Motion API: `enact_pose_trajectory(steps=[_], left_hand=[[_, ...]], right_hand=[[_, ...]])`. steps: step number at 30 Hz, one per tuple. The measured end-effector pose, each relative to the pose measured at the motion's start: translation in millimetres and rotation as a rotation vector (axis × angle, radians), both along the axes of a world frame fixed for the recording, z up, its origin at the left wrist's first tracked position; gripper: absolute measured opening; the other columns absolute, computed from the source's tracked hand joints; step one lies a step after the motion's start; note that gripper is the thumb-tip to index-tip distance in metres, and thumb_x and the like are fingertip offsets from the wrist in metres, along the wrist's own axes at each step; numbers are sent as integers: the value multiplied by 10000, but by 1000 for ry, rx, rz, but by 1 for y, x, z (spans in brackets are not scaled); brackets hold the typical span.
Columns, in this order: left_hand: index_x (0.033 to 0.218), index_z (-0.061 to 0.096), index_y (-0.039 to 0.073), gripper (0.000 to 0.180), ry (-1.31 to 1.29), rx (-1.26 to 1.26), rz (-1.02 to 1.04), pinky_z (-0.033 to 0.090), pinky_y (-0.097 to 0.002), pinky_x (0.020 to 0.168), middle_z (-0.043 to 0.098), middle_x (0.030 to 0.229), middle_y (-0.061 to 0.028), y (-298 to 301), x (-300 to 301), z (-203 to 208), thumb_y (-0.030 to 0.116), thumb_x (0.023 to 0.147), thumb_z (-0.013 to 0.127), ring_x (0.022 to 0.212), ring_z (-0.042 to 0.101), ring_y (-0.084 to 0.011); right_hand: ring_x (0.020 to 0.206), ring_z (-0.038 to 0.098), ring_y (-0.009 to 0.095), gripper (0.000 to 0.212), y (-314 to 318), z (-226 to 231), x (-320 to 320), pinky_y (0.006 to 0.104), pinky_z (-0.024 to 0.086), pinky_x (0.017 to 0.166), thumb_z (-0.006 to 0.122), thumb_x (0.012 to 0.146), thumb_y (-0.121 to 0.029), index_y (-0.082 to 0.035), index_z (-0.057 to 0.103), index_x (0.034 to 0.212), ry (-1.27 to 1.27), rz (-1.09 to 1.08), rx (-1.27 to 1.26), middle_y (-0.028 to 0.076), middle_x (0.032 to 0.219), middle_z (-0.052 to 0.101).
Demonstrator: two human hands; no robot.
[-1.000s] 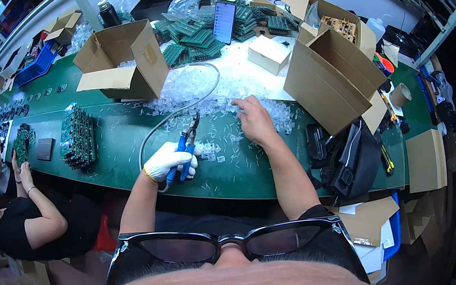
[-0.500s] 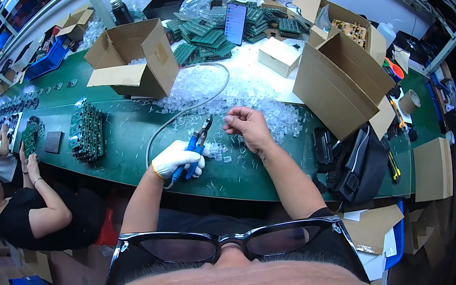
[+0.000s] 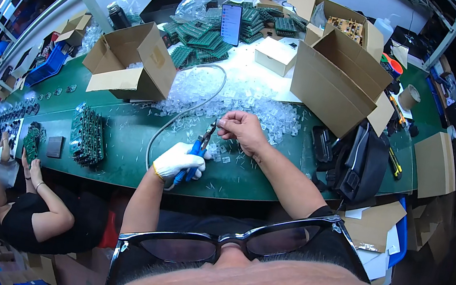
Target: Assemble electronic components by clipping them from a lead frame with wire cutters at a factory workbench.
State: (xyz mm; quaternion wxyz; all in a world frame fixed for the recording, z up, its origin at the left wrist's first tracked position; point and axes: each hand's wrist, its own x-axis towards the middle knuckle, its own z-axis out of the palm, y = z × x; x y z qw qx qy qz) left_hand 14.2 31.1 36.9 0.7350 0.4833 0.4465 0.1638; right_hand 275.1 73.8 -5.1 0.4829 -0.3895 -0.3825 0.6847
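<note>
My left hand point(image 3: 177, 163), in a white glove, is closed round the blue handles of a pair of cutting pliers point(image 3: 197, 148). Their jaws point up and away, meeting the fingertips of my right hand point(image 3: 247, 133). That bare hand is pinched at the jaws, probably on a small clear plastic piece; the fingers mostly hide it. Just beyond both hands spreads a heap of clear plastic pieces point(image 3: 254, 99). A few loose clear pieces point(image 3: 219, 153) lie on the green table point(image 3: 245, 183) beside the pliers. A grey cable point(image 3: 175, 117) loops over the table and the heap.
Open cardboard boxes stand left point(image 3: 153, 62) and right point(image 3: 341, 89) of the heap. Green circuit boards point(image 3: 203, 40), a phone point(image 3: 230, 24) and a white box point(image 3: 275, 56) sit behind. A black bag point(image 3: 361, 166) lies right. At left, a co-worker point(image 3: 48, 211) holds a circuit board point(image 3: 32, 140).
The plier jaws and my right fingertips have come together. My right hand has moved slightly left and down, and its fingers are now at the jaw tips.
</note>
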Motion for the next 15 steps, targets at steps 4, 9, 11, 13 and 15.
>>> enact_pose_trajectory(steps=[4,9,11,13,15], left_hand=[[1153,714,-20,340,87,29,33,581,-316,660,713,860,-66,-3,2,3,194,904,801,699,695,-169],[1137,708,-25,339,87,45,58,589,-335,649,708,853,-76,-5,3,4,216,915,795,693,697,-180],[1150,700,-31,361,46,31,40,599,-345,656,710,860,-81,-1,0,0,231,921,794,701,702,-187],[1207,682,-41,369,-197,-65,117,621,-361,665,727,886,-84,3,-8,-11,206,946,766,722,717,-189],[1243,667,-44,404,-249,-79,102,642,-392,694,739,920,-106,2,-16,-19,218,951,763,748,733,-208]], right_hand=[[813,757,173,181,2,-1,0,296,621,712,791,961,-111,22,727,1065,-42,22,13,95,953,760],[814,755,165,179,3,-3,2,302,614,714,796,948,-121,16,741,1048,-91,23,27,90,917,761],[817,755,165,180,3,-6,5,318,611,721,807,932,-132,11,755,1028,-151,18,46,91,899,766],[812,764,212,203,0,-4,3,373,600,752,838,875,-194,-30,791,986,-645,118,417,113,888,785],[883,749,353,276,-9,3,-3,422,587,835,854,817,-314,-85,812,967,-846,212,566,160,941,783]])
